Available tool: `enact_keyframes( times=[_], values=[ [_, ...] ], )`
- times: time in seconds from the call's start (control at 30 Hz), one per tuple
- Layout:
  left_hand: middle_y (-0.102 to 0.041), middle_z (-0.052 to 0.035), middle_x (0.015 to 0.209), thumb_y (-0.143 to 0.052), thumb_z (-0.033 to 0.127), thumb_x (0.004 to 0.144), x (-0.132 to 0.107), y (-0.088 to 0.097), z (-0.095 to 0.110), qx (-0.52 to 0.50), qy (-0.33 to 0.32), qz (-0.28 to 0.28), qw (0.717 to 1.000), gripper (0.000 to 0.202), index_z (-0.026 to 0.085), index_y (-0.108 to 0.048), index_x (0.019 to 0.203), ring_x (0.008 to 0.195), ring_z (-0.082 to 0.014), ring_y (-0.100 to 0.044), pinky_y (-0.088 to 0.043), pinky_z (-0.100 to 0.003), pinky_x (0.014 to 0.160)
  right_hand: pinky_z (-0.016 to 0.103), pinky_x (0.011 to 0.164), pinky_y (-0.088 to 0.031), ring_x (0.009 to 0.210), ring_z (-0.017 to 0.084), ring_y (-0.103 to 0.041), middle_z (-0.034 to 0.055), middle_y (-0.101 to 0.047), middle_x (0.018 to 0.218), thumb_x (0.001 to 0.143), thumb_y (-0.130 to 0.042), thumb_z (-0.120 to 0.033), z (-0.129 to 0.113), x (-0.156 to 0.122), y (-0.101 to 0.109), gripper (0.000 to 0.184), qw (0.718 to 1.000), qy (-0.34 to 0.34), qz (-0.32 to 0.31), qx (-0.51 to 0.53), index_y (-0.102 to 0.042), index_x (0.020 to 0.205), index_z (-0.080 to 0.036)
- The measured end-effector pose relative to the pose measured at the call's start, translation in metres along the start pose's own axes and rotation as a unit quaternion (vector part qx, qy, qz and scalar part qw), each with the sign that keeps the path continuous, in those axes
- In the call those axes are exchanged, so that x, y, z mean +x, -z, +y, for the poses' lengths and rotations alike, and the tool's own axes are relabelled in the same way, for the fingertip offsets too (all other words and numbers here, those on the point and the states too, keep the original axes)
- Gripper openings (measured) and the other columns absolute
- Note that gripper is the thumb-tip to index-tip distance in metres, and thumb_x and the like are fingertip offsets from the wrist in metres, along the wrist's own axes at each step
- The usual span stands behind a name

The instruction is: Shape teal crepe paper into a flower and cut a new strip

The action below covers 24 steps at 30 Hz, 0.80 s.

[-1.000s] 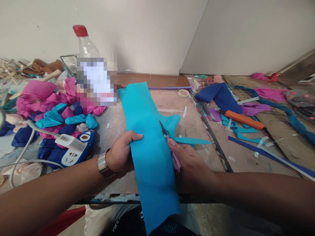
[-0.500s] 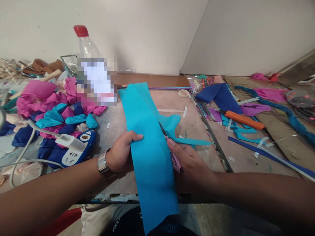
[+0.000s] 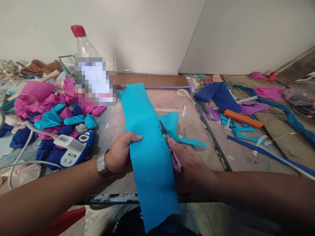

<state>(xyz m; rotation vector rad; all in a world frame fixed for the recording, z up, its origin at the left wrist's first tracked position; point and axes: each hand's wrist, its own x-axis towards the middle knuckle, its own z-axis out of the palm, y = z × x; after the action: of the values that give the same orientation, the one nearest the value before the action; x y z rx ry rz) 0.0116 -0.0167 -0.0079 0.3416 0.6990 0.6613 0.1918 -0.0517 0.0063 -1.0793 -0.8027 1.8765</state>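
A long turquoise fabric strip [image 3: 147, 150] lies lengthwise down the middle of the table and hangs over its near edge. My left hand [image 3: 120, 152], a metal watch on its wrist, grips the strip's left edge with the thumb on top. My right hand [image 3: 190, 160] is closed on pink-handled scissors [image 3: 169, 144], whose dark blades point away from me into the strip's right edge. A cut turquoise offcut [image 3: 179, 131] curls off to the right of the blades.
At left lie a heap of pink, turquoise and navy fabric pieces [image 3: 49, 108], a blue power strip with a white plug [image 3: 73, 149] and a red-capped bottle [image 3: 85, 55]. At right are an orange utility knife [image 3: 242, 118], navy fabric [image 3: 219, 95], scraps and a tape ring [image 3: 183, 92].
The view has shifted a little to the right, so everything sits slightly further left. Hands, scissors and strip keep almost the same pose.
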Motion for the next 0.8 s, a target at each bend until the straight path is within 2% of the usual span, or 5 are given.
enact_keyframes(
  times=[0.1,0.17,0.33,0.53,0.8],
  values=[
    [-0.075,-0.0218,0.121,-0.052,0.029,0.087,0.0,0.0,0.0,0.003,-0.008,0.012,1.0,0.071,0.001,-0.044,0.152,0.104,-0.0396,-0.073,-0.053,-0.059,0.099,0.045,0.093,-0.063,0.111,0.03,-0.073,0.007,-0.08,0.09,0.085,-0.069,-0.064,0.002,0.0,0.003,0.042,1.0,0.002,0.0,-0.022,-0.073,0.098,-0.025],
    [-0.075,-0.0218,0.122,-0.052,0.029,0.087,0.001,0.001,0.0,0.005,-0.011,0.015,1.0,0.07,0.002,-0.044,0.152,0.106,-0.0398,-0.073,-0.052,-0.059,0.1,0.043,0.096,-0.063,0.116,0.03,-0.071,0.0073,-0.081,0.096,0.086,-0.068,-0.066,0.0,-0.001,0.006,0.044,0.997,0.007,-0.008,-0.079,-0.074,0.104,-0.026],
    [-0.075,-0.022,0.122,-0.051,0.028,0.086,0.003,0.004,-0.001,-0.007,-0.017,-0.01,1.0,0.067,0.001,-0.049,0.147,0.108,-0.0401,-0.072,-0.052,-0.058,0.1,0.048,0.103,-0.061,0.125,0.033,-0.067,0.0089,-0.08,0.112,0.091,-0.06,-0.068,-0.007,-0.003,0.011,0.05,0.983,0.038,-0.019,-0.18,-0.074,0.114,-0.026],
    [-0.075,-0.0214,0.121,-0.051,0.028,0.088,0.004,0.007,-0.002,-0.016,-0.027,-0.047,0.998,0.063,0.002,-0.051,0.145,0.109,-0.0391,-0.072,-0.051,-0.057,0.103,0.049,0.106,-0.059,0.124,0.03,-0.068,0.007,-0.079,0.114,0.096,-0.057,-0.058,-0.007,-0.003,0.009,0.039,0.979,0.065,-0.007,-0.194,-0.073,0.112,-0.027],
    [-0.075,-0.021,0.123,-0.057,0.03,0.085,0.003,0.01,-0.004,-0.01,-0.019,-0.059,0.998,0.065,0.004,-0.052,0.145,0.113,-0.0412,-0.071,-0.048,-0.059,0.105,0.048,0.103,-0.061,0.118,0.029,-0.071,0.0072,-0.079,0.11,0.095,-0.054,-0.064,0.002,0.0,0.008,0.044,0.984,0.064,-0.004,-0.166,-0.071,0.107,-0.026]
  ],
)
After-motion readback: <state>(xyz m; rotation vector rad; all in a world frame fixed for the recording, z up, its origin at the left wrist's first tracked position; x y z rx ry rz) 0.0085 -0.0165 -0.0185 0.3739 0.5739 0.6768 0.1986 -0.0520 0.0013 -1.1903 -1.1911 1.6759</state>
